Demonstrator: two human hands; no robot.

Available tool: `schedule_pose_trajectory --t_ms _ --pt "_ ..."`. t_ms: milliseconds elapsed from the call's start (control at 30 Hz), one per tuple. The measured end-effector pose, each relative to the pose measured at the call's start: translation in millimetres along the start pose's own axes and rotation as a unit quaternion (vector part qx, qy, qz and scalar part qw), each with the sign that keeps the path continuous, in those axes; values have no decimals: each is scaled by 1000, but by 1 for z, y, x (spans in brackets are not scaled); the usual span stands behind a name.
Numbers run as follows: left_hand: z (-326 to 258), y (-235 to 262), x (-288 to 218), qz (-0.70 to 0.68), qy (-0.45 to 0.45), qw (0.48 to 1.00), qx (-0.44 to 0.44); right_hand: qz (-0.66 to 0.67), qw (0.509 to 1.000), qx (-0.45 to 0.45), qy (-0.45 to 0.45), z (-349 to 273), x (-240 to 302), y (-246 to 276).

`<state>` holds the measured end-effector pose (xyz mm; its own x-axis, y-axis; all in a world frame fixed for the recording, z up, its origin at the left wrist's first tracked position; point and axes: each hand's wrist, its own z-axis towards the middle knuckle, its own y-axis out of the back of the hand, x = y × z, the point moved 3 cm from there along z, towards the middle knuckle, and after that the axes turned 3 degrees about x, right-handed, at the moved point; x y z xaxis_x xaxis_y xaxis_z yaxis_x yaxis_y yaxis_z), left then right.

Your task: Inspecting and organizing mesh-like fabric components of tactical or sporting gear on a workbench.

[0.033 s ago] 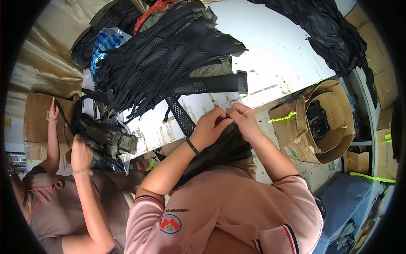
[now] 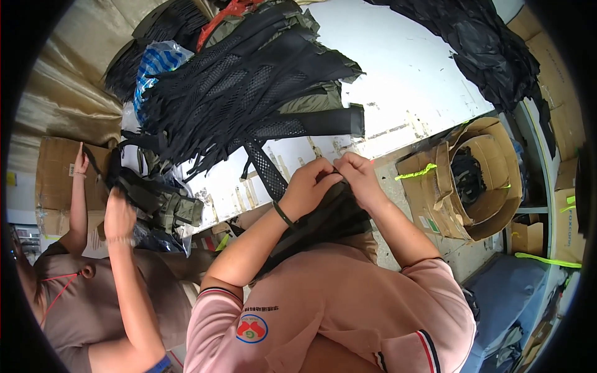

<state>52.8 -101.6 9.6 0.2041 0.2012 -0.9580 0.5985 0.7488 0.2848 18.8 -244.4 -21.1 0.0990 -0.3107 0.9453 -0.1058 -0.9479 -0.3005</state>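
Both my hands pinch the upper edge of a dark fabric piece (image 2: 339,214) close to the table's front edge. My left hand (image 2: 309,188) is closed on it, thumb and forefinger together. Right beside it, my right hand (image 2: 360,179) is closed on the same edge, its fingertips nearly touching the left ones. The fabric hangs down over my lap, and its lower part is hidden by my arms and shirt. Just beyond my hands, a heap of black mesh straps (image 2: 249,87) lies on the white table (image 2: 404,62), one wide strap (image 2: 323,122) reaching toward me.
At the left, a co-worker's hands (image 2: 119,214) handle a black strap above a dark green bag (image 2: 177,208). A cardboard box (image 2: 435,186) with black pieces inside stands at the right. Black sheets (image 2: 479,50) hang off the table's far right, near a shelf (image 2: 535,168).
The co-worker's nearer hand has risen slightly. My own hands and the fabric have hardly moved.
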Motion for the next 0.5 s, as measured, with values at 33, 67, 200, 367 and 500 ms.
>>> schedule_pose_trajectory --t_ms 33,67,200,367,500 --pt "2 1 3 -46 16 999 21 12 999 20 -23 -1 3 2" --pt "1 3 4 -43 14 999 22 24 998 40 -45 -2 8 6" --pt "-1 13 6 -227 67 971 -21 47 993 83 -70 -5 26 15" --pt "1 18 2 -303 55 950 -48 187 948 224 -125 -21 25 5" --pt "1 22 0 -284 16 957 -54 170 969 150 -98 -16 31 1"
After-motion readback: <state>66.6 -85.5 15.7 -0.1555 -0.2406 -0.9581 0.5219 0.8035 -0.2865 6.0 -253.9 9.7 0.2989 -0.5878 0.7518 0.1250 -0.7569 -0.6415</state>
